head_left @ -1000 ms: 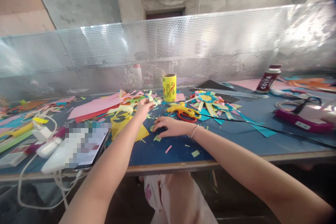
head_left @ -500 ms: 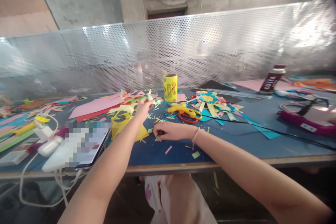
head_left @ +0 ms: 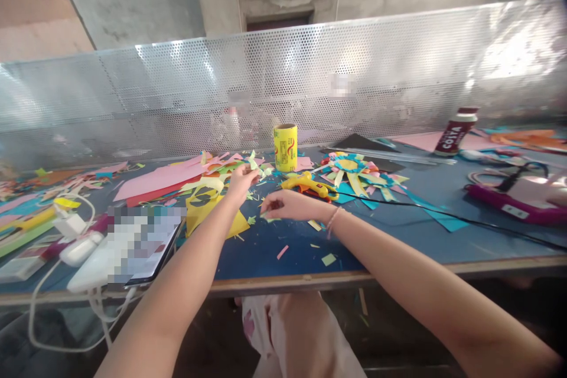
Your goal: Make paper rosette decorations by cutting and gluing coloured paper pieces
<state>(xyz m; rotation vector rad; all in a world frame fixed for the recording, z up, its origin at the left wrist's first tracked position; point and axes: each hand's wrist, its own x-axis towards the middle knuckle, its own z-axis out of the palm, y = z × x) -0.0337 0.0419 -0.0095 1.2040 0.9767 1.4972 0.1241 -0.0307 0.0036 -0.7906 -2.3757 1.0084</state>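
My left hand (head_left: 243, 182) is closed, pinching a pale green paper piece (head_left: 253, 160) that sticks up above the fingertips. To its right, my right hand (head_left: 287, 205) hovers low over the blue table with curled fingers, a small pale green paper scrap (head_left: 266, 217) at their tips. Just behind the right hand lies a yellow glue gun (head_left: 310, 184) with a black cord; orange-handled scissors (head_left: 305, 191) are partly hidden under it. A yellow tape roll (head_left: 286, 149) stands upright beyond both hands. Yellow paper (head_left: 237, 224) with cut-outs lies partly under my left forearm.
Right of the glue gun sits a paper rosette (head_left: 348, 166) with ribbon-like strips. A phone (head_left: 155, 248) and white cables are at left. At right are a purple power strip (head_left: 509, 204) and a brown bottle (head_left: 456, 132). A perforated metal screen (head_left: 376, 82) closes the back.
My right hand has lifted a little and moved away from me, the small green scrap staying at its fingertips. My left hand keeps its pinch on the pale green paper piece.
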